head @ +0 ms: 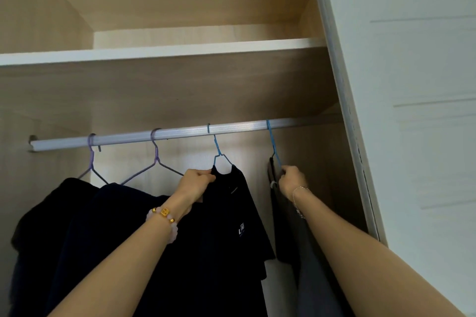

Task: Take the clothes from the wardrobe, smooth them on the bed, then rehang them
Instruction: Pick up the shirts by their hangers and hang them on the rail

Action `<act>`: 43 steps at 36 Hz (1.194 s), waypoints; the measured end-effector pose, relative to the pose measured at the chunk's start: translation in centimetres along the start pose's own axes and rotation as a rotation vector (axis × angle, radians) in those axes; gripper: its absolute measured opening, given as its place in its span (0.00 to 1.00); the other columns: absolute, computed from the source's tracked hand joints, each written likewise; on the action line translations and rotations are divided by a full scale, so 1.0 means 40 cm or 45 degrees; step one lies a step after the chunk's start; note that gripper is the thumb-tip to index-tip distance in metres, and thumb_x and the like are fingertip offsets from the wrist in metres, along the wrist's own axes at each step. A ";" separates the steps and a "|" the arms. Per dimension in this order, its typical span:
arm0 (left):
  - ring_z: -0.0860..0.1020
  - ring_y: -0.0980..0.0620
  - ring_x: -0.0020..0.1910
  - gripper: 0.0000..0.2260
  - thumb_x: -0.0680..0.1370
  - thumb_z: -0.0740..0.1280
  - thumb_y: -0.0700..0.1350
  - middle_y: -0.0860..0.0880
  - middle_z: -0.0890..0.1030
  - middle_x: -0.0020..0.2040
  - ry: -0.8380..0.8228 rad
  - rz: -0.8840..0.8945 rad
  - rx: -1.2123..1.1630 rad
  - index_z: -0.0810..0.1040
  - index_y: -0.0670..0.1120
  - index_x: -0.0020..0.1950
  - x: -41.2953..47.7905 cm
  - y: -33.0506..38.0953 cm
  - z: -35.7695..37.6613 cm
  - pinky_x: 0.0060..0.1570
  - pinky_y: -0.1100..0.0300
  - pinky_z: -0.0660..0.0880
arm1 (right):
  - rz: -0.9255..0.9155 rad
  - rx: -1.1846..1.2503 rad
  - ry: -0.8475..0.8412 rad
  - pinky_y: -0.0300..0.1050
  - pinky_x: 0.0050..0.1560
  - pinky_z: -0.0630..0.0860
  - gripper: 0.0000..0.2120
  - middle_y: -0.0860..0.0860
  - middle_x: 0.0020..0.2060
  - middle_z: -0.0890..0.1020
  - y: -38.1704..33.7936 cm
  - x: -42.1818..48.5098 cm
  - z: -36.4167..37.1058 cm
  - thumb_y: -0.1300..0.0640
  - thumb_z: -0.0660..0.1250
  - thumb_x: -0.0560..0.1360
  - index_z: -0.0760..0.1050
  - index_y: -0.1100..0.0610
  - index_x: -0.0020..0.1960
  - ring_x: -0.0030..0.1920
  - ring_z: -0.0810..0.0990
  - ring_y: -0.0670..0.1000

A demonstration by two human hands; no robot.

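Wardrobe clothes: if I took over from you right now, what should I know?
Left hand pinches the dark T-shirt at its collar, on a blue hanger.
Right hand grips the rightmost hanger, carrying a grey garment.
Two purple hangers with dark clothes hang further left; all four hook over the rail.
Done: cannot tell which were smoothed.
Left: probably unhook, smooth, rehang.

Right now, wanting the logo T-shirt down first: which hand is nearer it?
Left. The left hand grips the logo T-shirt at its collar; the right hand is apart to its right, gripping another blue hanger.
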State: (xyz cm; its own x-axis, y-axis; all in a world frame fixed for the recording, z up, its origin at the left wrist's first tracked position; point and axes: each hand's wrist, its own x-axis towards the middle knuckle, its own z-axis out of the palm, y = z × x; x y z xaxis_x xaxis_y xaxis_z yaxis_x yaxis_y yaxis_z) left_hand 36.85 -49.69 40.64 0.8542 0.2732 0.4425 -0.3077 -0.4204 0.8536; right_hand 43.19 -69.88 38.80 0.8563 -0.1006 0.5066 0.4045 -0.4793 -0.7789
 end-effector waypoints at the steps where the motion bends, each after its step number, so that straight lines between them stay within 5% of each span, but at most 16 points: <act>1: 0.78 0.50 0.33 0.11 0.78 0.62 0.39 0.45 0.82 0.40 -0.009 -0.001 0.016 0.79 0.46 0.57 -0.002 0.002 -0.002 0.30 0.63 0.76 | -0.004 0.000 0.007 0.46 0.57 0.72 0.16 0.63 0.59 0.77 0.000 -0.001 0.001 0.66 0.55 0.77 0.73 0.64 0.62 0.60 0.75 0.63; 5: 0.78 0.51 0.34 0.12 0.79 0.61 0.44 0.45 0.82 0.44 0.009 0.060 0.137 0.79 0.47 0.60 -0.011 -0.012 -0.023 0.27 0.63 0.75 | -0.012 -0.023 0.029 0.49 0.61 0.70 0.17 0.64 0.61 0.76 0.001 -0.006 -0.001 0.66 0.56 0.78 0.72 0.65 0.64 0.62 0.73 0.64; 11: 0.73 0.52 0.28 0.07 0.80 0.59 0.50 0.48 0.75 0.34 0.065 0.206 0.411 0.76 0.52 0.51 -0.066 -0.008 -0.125 0.27 0.62 0.75 | 0.003 -0.119 0.002 0.52 0.64 0.69 0.17 0.63 0.63 0.74 -0.001 -0.005 -0.005 0.65 0.58 0.78 0.70 0.65 0.65 0.64 0.72 0.63; 14: 0.80 0.44 0.43 0.10 0.78 0.60 0.48 0.45 0.82 0.44 0.316 0.416 0.752 0.79 0.50 0.53 -0.077 0.001 -0.219 0.45 0.54 0.78 | -0.024 -0.146 0.013 0.55 0.63 0.70 0.17 0.64 0.63 0.75 0.003 0.000 -0.002 0.65 0.56 0.78 0.70 0.64 0.66 0.62 0.73 0.64; 17: 0.76 0.43 0.57 0.14 0.76 0.60 0.45 0.46 0.80 0.56 0.577 0.508 1.119 0.78 0.49 0.59 -0.073 0.007 -0.314 0.52 0.52 0.74 | -0.041 -0.194 0.018 0.54 0.63 0.70 0.18 0.63 0.64 0.74 -0.001 -0.002 0.004 0.64 0.55 0.79 0.68 0.62 0.68 0.62 0.73 0.65; 20: 0.71 0.42 0.64 0.20 0.75 0.62 0.46 0.44 0.74 0.63 0.535 0.286 1.342 0.71 0.47 0.66 -0.062 0.002 -0.385 0.58 0.48 0.73 | -0.043 -0.233 0.006 0.56 0.61 0.71 0.17 0.63 0.62 0.75 -0.010 -0.008 0.014 0.63 0.54 0.79 0.68 0.62 0.68 0.59 0.75 0.65; 24: 0.73 0.41 0.62 0.20 0.76 0.63 0.49 0.40 0.74 0.64 0.230 -0.038 1.192 0.71 0.41 0.65 -0.059 -0.031 -0.429 0.60 0.53 0.70 | -0.072 -0.263 0.007 0.55 0.60 0.72 0.16 0.64 0.60 0.76 -0.025 -0.015 0.036 0.61 0.54 0.80 0.70 0.63 0.65 0.59 0.74 0.65; 27: 0.76 0.44 0.59 0.16 0.77 0.63 0.48 0.42 0.79 0.60 0.104 0.047 1.061 0.76 0.41 0.60 -0.069 -0.066 -0.422 0.58 0.56 0.71 | -0.068 -0.259 0.012 0.55 0.57 0.74 0.16 0.64 0.58 0.77 -0.034 -0.014 0.042 0.60 0.54 0.79 0.71 0.63 0.63 0.56 0.76 0.65; 37: 0.77 0.46 0.48 0.12 0.79 0.61 0.45 0.43 0.79 0.49 0.239 0.169 0.840 0.78 0.40 0.56 -0.078 -0.081 -0.328 0.49 0.56 0.74 | -0.082 -0.300 -0.014 0.53 0.60 0.71 0.17 0.63 0.62 0.75 -0.043 -0.038 0.006 0.61 0.55 0.79 0.68 0.63 0.67 0.60 0.74 0.63; 43: 0.77 0.42 0.57 0.15 0.79 0.58 0.46 0.43 0.79 0.59 0.411 0.120 0.805 0.75 0.46 0.63 -0.084 -0.104 -0.310 0.51 0.54 0.74 | -0.102 -0.319 -0.080 0.54 0.66 0.68 0.20 0.62 0.67 0.71 -0.034 -0.042 -0.019 0.62 0.55 0.80 0.63 0.61 0.72 0.64 0.72 0.62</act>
State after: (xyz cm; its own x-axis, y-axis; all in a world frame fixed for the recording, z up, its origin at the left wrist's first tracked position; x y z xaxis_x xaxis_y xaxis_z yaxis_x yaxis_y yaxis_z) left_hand 30.06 -38.13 39.03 0.6393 0.4122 0.6491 0.0114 -0.8492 0.5280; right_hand 40.94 -69.70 39.29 0.8463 -0.0029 0.5327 0.3863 -0.6852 -0.6175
